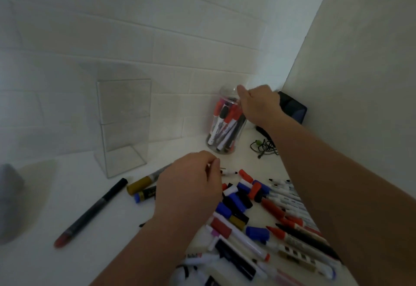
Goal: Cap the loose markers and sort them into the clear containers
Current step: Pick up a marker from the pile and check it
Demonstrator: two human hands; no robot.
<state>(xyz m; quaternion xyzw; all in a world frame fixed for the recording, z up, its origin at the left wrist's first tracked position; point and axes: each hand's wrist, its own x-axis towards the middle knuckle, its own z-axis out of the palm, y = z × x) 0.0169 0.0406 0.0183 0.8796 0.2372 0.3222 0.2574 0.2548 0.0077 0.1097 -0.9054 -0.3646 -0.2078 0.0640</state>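
markers (pixel 238 236) lie loose in front of the jar (pixel 225 91): light, stiff, smooth; grip mid-barrel, press caps (pixel 257 232) on straight. left hand (pixel 189 186) curled above them, right hand (pixel 256 103) at the jar rim; cannot tell either grip.

A white brick pattern is shown on the wall (pixel 157 38); the table (pixel 67 263) is white. The box (pixel 123 117) and jar (pixel 226 94) are clear. Red, black and white markers (pixel 225 123) are seen inside the jar. A black pen (pixel 96 204) is tipped in red. A gold marker (pixel 140 184) and a blue-capped marker (pixel 144 195) are seen. Caps (pixel 234 200) are found in blue, red, black and white. The cord (pixel 265 146) is black, with a green bead — the device (pixel 292 110) behind is black too.
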